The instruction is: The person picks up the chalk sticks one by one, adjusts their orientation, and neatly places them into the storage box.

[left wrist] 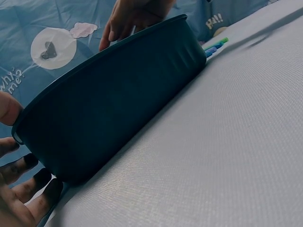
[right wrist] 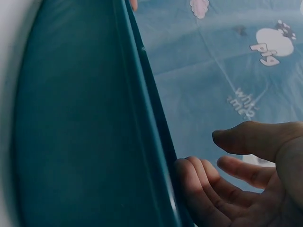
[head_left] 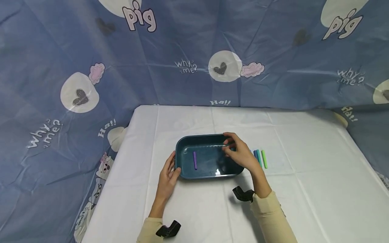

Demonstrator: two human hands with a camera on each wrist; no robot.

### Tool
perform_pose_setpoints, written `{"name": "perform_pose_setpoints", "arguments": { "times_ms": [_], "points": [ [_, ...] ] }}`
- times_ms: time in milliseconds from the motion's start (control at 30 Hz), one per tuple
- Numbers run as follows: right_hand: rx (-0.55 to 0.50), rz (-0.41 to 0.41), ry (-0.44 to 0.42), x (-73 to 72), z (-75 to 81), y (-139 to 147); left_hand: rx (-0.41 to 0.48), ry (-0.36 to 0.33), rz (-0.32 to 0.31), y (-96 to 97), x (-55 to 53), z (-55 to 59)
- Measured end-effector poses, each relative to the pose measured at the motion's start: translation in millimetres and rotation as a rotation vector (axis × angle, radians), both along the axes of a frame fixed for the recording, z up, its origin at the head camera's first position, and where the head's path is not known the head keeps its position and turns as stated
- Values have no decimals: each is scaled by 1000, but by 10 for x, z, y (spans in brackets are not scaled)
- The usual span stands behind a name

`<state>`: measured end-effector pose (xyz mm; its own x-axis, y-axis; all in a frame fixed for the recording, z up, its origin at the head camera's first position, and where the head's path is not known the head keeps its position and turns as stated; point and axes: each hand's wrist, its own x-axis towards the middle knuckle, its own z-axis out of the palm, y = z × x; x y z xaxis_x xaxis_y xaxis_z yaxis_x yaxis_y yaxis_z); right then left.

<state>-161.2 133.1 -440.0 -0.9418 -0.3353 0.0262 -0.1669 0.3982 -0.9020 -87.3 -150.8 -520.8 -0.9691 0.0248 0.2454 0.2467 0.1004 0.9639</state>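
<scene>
A dark teal rectangular dish (head_left: 209, 160) rests on the white cloth, and a slim purple stick (head_left: 195, 160) lies inside toward its left. My left hand (head_left: 167, 177) grips the dish's left end, thumb at the rim and fingers spread along the outer wall. Over the right end of the dish hovers my right hand (head_left: 240, 152), its fingers loosely bent with nothing between them. In the right wrist view that hand's thumb stands apart from the fingers (right wrist: 191, 177), which are right by the rim. Part of the dish's right end is hidden behind this hand.
Just right of the dish lie several slim sticks, among them a green stick (head_left: 264, 159) and a teal stick (head_left: 259, 157). The white tablecloth (head_left: 304, 202) runs on to the right and front. A blue printed curtain (head_left: 182, 40) hangs behind the table.
</scene>
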Motion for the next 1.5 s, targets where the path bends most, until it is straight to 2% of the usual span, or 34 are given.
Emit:
{"name": "perform_pose_setpoints", "arguments": {
  "times_ms": [167, 333, 500, 733, 867, 1200, 1500],
  "points": [
    [-9, -28, 1, -7, 49, 23, 0, 2, 11, -35, -8, 17],
    [-15, -16, -39, 141, 174, -36, -17, -26, 54, -91, 113, -19],
    [-4, -31, -46, 258, 219, 6, 3, -44, 41, -67, 189, -78],
    [-12, -39, -9, 147, -4, 205, 17, -3, 25, 12, 115, -101],
    [-19, -36, -11, 102, -64, 264, 11, 1, 36, 6, 93, -99],
    [-71, -50, -51, 101, -98, 338, 25, -22, 42, -22, 94, -60],
    [-106, -64, -47, 107, -70, 413, 14, 12, 25, -17, 36, -19]
  ]
}}
